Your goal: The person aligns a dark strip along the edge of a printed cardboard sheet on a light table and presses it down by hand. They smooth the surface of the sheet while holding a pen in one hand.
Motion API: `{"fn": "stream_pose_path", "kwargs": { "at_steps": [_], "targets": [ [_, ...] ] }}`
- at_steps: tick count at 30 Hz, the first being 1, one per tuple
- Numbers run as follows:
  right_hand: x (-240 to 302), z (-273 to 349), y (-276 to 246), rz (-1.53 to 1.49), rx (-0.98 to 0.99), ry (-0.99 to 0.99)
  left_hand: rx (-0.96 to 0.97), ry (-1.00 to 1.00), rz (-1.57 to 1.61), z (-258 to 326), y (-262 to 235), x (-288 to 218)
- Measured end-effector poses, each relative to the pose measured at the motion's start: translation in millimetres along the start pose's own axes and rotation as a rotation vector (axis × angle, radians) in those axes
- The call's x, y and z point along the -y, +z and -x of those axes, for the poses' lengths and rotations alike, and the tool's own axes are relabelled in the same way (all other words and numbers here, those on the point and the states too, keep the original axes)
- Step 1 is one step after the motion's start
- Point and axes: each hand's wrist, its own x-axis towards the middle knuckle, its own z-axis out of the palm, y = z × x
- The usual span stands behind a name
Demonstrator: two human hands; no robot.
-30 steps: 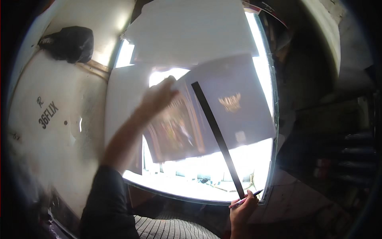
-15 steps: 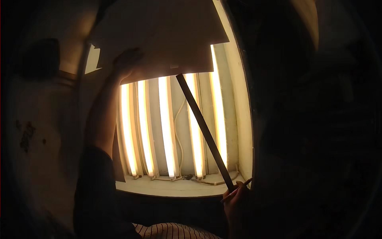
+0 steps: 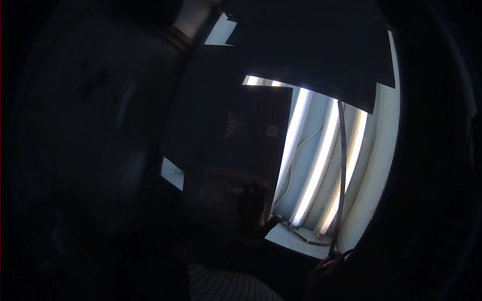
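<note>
A light box with glowing tubes [image 3: 316, 170] fills the middle, partly covered by dark sheets. My left hand [image 3: 253, 200] lies in shadow on the lower dark sheet [image 3: 226, 150], near its right edge; its fingers look spread, with the thumb apart over the lit gap. At the box's near right corner my right hand [image 3: 329, 262] is closed around the lower end of a long dark strip [image 3: 343, 160] and a thin pen-like stick [image 3: 346, 254]. The strip rises across the tubes to the edge of the upper dark sheet [image 3: 311, 55].
The box's pale right wall [image 3: 384, 135] curves beside the tubes. A cable [image 3: 306, 241] runs along the near end. Small lit openings [image 3: 172, 174] show at the sheets' left side. A striped cloth [image 3: 226, 283] is at the bottom; the surroundings are very dark.
A dark sheet now covers the left tubes. My left hand has come down from the upper sheet toward the near edge. The view has shifted, and my right hand still holds the strip and stick.
</note>
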Motion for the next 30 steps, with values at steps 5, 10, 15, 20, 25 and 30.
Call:
{"fn": "stream_pose_path", "kwargs": {
  "at_steps": [5, 10, 15, 20, 25, 30],
  "targets": [
    [-27, 10, -12, 0.143, -0.139, 0.039, 0.267, 0.453, -0.026, -77, -43, 10],
    [12, 6, -15, -0.203, -0.124, 0.024, 0.034, 0.47, -0.165, -120, -43, 59],
    [-22, -37, 26, -0.21, 0.243, 0.186, 0.006, 0.184, -0.16, -107, 14, -38],
    [32, -57, 45, 0.047, -0.59, -0.591, -0.264, 0.397, 0.048, -175, 0, 12],
    [-5, -44, 66, -0.29, -0.25, -0.504, -0.19, 0.515, -0.115, -224, -12, 24],
    [-7, -37, 68, -0.401, -0.307, -0.497, -0.148, 0.531, -0.124, -233, -4, 17]
  ]
}}
